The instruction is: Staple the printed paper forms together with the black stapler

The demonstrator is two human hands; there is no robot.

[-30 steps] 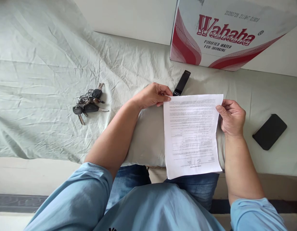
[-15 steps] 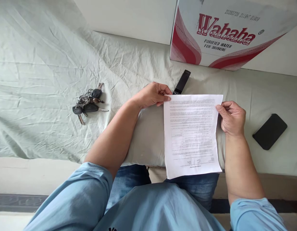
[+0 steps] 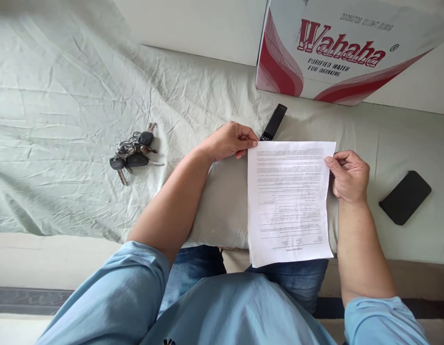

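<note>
A stack of printed paper sheets [image 3: 291,206] spans the space between my hands, its text upside down to me and its lower edge over my lap. My left hand [image 3: 236,140] pinches the far left corner between thumb and fingers. On the right edge, near the far corner, my right hand [image 3: 348,176] grips the sheets with the thumb on top. Just beyond the paper lies a slim black device [image 3: 274,121], its near end partly hidden by the sheets; I cannot tell its kind.
A bunch of keys [image 3: 134,153] rests on the wrinkled pale green cloth [image 3: 74,110] at left. To the right lies a black phone-like slab [image 3: 405,197]. A white and red Wahaha water carton [image 3: 344,52] stands at the back right, against a white surface [image 3: 200,28].
The whole view has shifted very slightly, so things sit a little further right. Both hands keep the same hold on the paper.
</note>
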